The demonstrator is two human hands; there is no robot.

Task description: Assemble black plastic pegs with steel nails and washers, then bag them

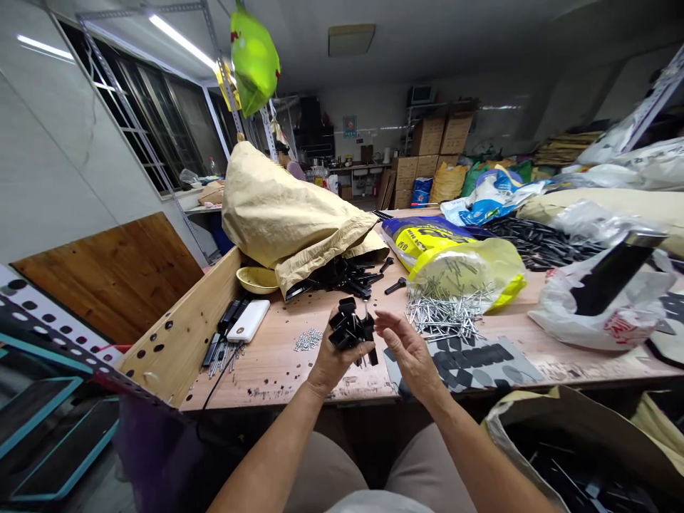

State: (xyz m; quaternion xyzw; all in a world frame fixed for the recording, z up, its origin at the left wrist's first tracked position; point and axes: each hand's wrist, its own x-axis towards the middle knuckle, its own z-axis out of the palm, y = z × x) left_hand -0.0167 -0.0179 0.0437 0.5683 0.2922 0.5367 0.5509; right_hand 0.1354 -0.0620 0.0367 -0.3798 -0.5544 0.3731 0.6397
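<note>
My left hand (328, 363) is wrapped round a bunch of black plastic pieces (350, 325) with thin metal pins among them, held up above the front of the table. Just to the right is my right hand (411, 353), its fingers apart and pointing at the bunch; I cannot tell whether the fingertips touch it. Behind the hands, black plastic parts (342, 276) spill from a big tan sack (288, 206). A heap of metal pins (443, 313) lies at the mouth of a yellow and blue bag (427, 239). Small silvery pieces (308, 340) are scattered left of my left hand.
A white power bank (249, 320) with a cable lies near the wooden side board (187, 320), beside a shallow yellow bowl (257, 280). Grey sheet with black pads (475, 363) is at right, near a white plastic bag (566, 306). An open sack (566, 406) stands below the table edge.
</note>
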